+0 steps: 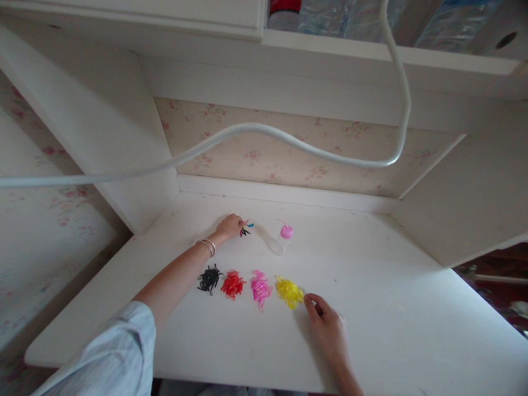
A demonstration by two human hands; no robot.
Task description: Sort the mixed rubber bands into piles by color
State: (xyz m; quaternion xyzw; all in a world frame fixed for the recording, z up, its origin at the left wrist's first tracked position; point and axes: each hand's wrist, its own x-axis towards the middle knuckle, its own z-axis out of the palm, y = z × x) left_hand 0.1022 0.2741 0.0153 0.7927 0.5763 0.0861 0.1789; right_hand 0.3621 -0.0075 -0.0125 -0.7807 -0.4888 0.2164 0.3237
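My left hand [230,226] reaches far across the white desk, its fingers bent and closed together at a small mixed cluster of rubber bands [245,232] in black, blue and other colours. What lies between those fingers is hidden. Thumb and forefinger of my right hand [329,325] are pinched at the right edge of a yellow rubber band pile [289,292]; anything in the pinch is too small to make out. Left of it, in a row, lie a pink pile [260,287], a red pile [233,284] and a black pile [210,279] of bands.
Behind the piles is a small clear bottle [281,245] with a pink cap [286,231]. A white cable [256,127] hangs across the view above the desk [371,264]. White side panels and an overhead shelf [350,47] with plastic-wrapped bottles enclose it.
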